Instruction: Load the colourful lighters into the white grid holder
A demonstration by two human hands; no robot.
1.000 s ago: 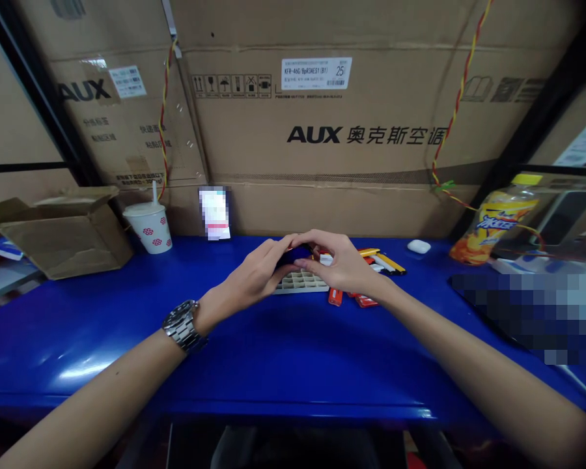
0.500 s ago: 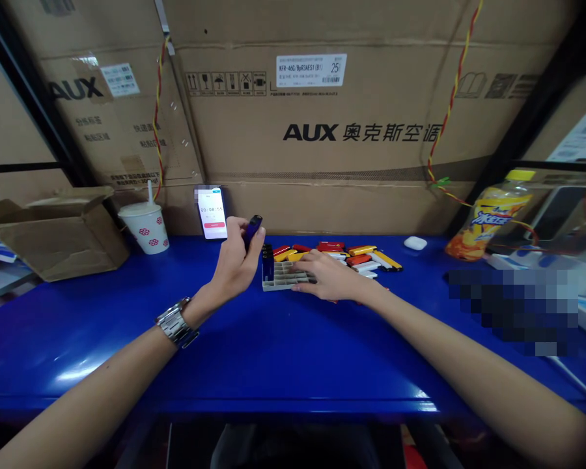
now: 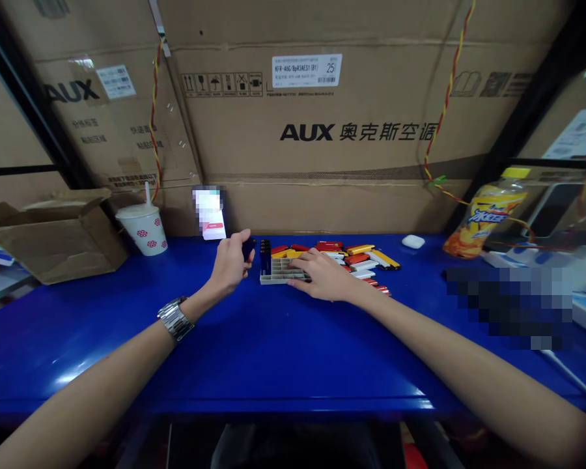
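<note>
Glossy blue tabletop [image 3: 78, 365] ran across the whole view, its near edge well in front of the grey plastic rack [image 3: 283, 273] and its far edge meeting the cartons. The left hand [image 3: 230, 266], a steel link watch [image 3: 174, 318] on its wrist, stood just left of the rack, its fingers curled closed around a dark blue lighter [image 3: 248, 248] held upright. The right hand [image 3: 325, 275] lay over the rack's right end, fingers extended and slightly parted, the fingertips [image 3: 295, 281] on the rack and gripping nothing that could be seen. A row of dark lighters [image 3: 265, 256] stood upright along the rack's left end. Loose red, yellow, orange and white lighters [image 3: 356, 258] lay just beyond and right of the rack.

Farther right of the rack sat a white earbud case [image 3: 413, 241], then a plastic bottle [image 3: 486, 213] with a yellow cap and a stylised orange label. Left of it stood a pixelated phone [image 3: 209, 213], a paper cup [image 3: 144, 229] with a straw, and an open cardboard box [image 3: 53, 238]. Behind the rack, cartons [image 3: 306, 156] read "AUX" with Chinese characters, and a label [image 3: 306, 70] read "KFR-46G/BpR3AES1(B1)" and "25".
</note>
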